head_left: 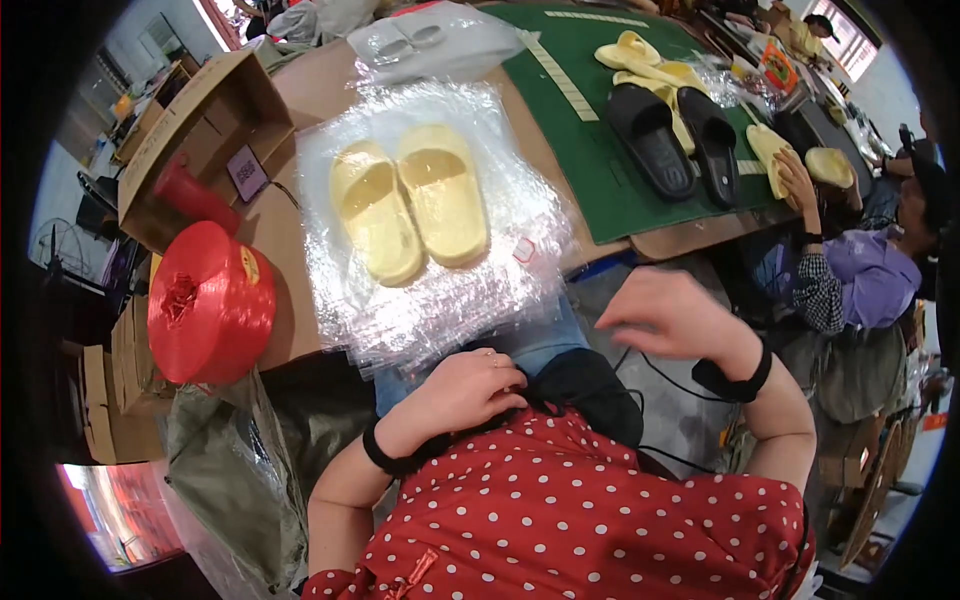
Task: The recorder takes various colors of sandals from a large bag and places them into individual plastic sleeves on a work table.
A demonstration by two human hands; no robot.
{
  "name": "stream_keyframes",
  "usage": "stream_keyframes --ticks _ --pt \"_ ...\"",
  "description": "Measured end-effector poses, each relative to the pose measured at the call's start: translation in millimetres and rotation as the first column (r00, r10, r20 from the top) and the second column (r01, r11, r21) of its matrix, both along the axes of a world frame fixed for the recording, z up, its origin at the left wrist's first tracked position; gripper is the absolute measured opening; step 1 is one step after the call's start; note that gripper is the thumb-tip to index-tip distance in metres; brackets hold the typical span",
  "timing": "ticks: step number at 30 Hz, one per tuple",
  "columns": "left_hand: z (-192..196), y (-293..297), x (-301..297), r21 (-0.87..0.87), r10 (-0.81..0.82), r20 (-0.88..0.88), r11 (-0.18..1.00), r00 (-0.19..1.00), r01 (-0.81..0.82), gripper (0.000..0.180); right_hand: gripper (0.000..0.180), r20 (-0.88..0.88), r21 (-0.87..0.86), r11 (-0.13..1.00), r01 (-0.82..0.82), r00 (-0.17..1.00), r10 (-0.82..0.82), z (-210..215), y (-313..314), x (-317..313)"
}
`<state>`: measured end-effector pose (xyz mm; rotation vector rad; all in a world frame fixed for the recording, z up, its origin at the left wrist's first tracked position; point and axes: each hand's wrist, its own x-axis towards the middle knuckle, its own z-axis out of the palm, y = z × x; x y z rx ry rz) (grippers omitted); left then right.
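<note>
A pair of pale yellow slide sandals (440,195) lies side by side, toes away from me, on a stack of clear plastic bags (525,285) at the table's near edge. My left hand (465,385) rests at my lap just below the bags, its fingers curled in; whatever they may hold is hidden. To the right of the stack my right hand (665,315) hangs in the air, slightly blurred, with fingers loosely bent and nothing visible in them. Neither hand touches the sandals.
Left stand a red twine roll (215,300) and an open cardboard box (205,140). On the green mat (560,120) lie black slides (650,140) and yellow ones (640,50). At right, a co-worker's hand (795,180) touches a yellow slide (765,150). Bagged slides (425,45) lie behind.
</note>
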<state>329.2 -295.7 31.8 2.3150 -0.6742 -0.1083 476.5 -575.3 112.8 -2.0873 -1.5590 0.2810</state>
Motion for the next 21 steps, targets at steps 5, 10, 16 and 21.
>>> stream_keyframes --ticks 5,10,16,21 --pt "-20.2 -9.9 -6.5 0.175 -0.018 -0.309 0.982 0.951 0.075 0.042 0.027 -0.124 -0.250 0.953 -0.173 0.982 0.145 -66.9 -1.9 -52.6" --pt "-30.7 -3.6 -17.5 0.154 0.032 -0.291 0.988 0.956 0.013 0.037 0.016 -0.244 -0.231 0.945 -0.233 0.954 0.175 -31.0 -4.7 -37.2" --pt "-31.0 -1.5 -16.0 0.132 0.044 -0.303 0.991 0.952 -0.003 0.037 0.013 -0.316 -0.236 0.955 -0.181 0.943 0.101 -2.4 -13.2 -22.9" --pt "-30.9 -4.6 -14.8 0.134 0.036 -0.277 0.991 0.960 0.002 0.037 0.022 -0.377 -0.277 0.935 -0.222 0.920 0.106 -18.6 -6.9 -44.6"
